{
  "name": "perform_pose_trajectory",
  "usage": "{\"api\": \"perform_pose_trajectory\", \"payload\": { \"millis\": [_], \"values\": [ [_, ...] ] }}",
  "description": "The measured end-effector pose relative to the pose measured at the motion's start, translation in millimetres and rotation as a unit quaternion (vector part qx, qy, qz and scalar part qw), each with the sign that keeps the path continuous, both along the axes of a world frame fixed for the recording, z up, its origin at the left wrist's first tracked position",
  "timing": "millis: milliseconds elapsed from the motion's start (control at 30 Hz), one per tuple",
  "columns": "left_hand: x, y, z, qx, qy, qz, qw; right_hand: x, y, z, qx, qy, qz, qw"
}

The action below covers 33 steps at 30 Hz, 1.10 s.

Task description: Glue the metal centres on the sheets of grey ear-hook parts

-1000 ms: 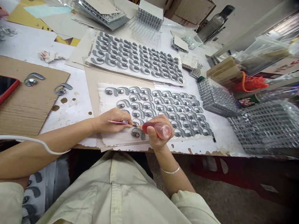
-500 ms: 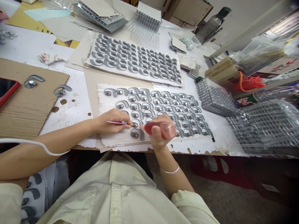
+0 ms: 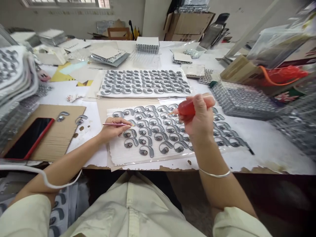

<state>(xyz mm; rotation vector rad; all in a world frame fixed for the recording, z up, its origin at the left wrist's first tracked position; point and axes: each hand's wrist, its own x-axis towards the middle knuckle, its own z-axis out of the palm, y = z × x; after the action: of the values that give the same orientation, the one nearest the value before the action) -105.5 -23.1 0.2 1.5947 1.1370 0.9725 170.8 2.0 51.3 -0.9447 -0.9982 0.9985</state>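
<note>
Rows of grey hook-shaped pieces with round metallic parts (image 3: 145,151) lie on a white ribbed sheet (image 3: 123,158). My left hand (image 3: 115,130) pinches a thin pink stick (image 3: 112,124) over the sheet's left part, its tip close to one piece. In my right hand (image 3: 201,120) is a red squeeze bottle (image 3: 187,108), tilted with its narrow nozzle pointing left above the upper middle rows. The hand and bottle hide some pieces beneath them.
Behind lies a second filled sheet (image 3: 148,93). A phone (image 3: 29,138) rests on cardboard (image 3: 59,144) at left. Stacked clear trays (image 3: 242,98) and a red bag (image 3: 283,76) stand at right; piled white sheets (image 3: 24,75) are far left.
The camera view has tilted up, showing more of the room. My right hand has moved away from my left with the bottle, right and farther up the sheet. My left hand still pinches the stick.
</note>
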Motion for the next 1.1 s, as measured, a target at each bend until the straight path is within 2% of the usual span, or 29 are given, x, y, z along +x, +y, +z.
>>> {"api": "perform_pose_trajectory", "payload": {
  "millis": [100,200,267,333,400,467,533,633,700,800,867,1100],
  "values": [
    [4,6,7.4,0.050,0.053,0.010,0.997,1,15,5.4,-0.032,0.017,0.045,0.998],
    [12,12,9.9,0.175,0.116,-0.029,0.977,-4,22,2.0,-0.049,0.011,0.103,0.993],
    [19,13,7.8,0.286,0.135,-0.073,0.946,-8,22,-3.5,-0.057,0.002,0.140,0.988],
    [27,12,3.5,0.381,0.143,-0.115,0.906,-11,19,-9.6,-0.066,0.000,0.148,0.987],
    [32,7,-1.7,0.447,0.161,-0.125,0.871,-13,14,-15.0,-0.067,0.003,0.135,0.989],
    [34,1,-6.3,0.492,0.188,-0.104,0.844,-13,10,-19.6,-0.057,0.003,0.124,0.991],
    [33,-6,-9.4,0.516,0.212,-0.087,0.825,-13,6,-24.2,-0.044,-0.009,0.125,0.991],
    [29,-12,-10.7,0.525,0.234,-0.097,0.813,-14,1,-31.7,-0.017,-0.059,0.103,0.993],
    [27,-14,-9.7,0.528,0.243,-0.114,0.806,-16,-2,-36.5,0.030,-0.113,0.063,0.991],
    [28,-15,-7.9,0.538,0.251,-0.126,0.795,-20,-5,-42.3,0.125,-0.199,0.009,0.972],
    [29,-15,-8.2,0.539,0.252,-0.122,0.794,-22,-7,-45.4,0.156,-0.236,0.007,0.959],
    [31,-15,-14.3,0.543,0.279,-0.103,0.786,-29,-11,-54.2,0.174,-0.289,0.045,0.940]
  ]
}}
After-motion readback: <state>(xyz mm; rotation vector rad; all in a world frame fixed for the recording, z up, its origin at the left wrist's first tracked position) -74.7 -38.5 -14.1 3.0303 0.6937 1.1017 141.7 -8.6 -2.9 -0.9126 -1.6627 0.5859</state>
